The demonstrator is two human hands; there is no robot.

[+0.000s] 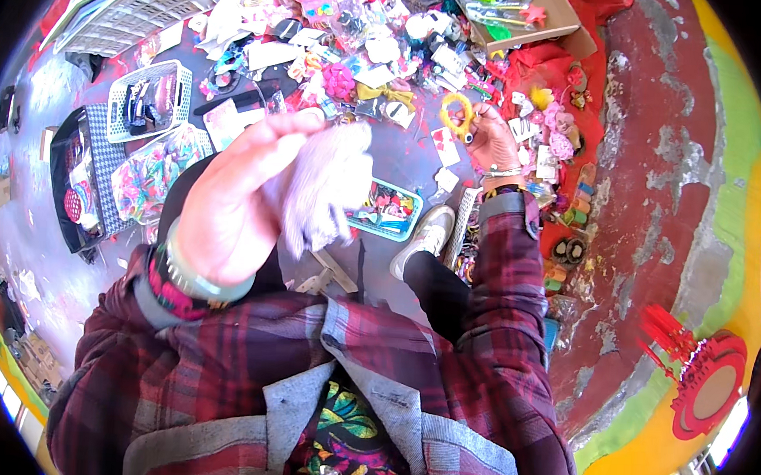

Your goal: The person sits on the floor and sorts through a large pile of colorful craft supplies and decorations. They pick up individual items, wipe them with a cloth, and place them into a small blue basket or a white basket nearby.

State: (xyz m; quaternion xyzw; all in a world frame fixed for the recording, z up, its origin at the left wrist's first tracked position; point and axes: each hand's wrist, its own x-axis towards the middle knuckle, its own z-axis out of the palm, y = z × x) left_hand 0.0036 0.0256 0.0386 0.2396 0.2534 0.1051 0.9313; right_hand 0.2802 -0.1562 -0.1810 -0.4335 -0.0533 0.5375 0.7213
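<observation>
My left hand (230, 198) is raised near the middle of the view, its fingers closed around a crumpled pale lavender cloth piece (327, 182). The cloth hangs from the hand toward the right, and its exact kind cannot be made out. Farther out on the right, my right hand (495, 144) pinches a fuzzy yellow hair tie (445, 115), shaped like a ring. Beneath both hands spreads a large pile of small packaged hair accessories, among them a bright pink rosette (339, 81) and an olive bow (385, 94).
A light blue basket (389, 233) of small items lies by my shoe (433, 232). On the left are a white basket (185, 95), a houndstooth bag (106, 160) and a large white crate (150, 14). A cardboard box (546, 30) stands at the far right, over red cloth (597, 46).
</observation>
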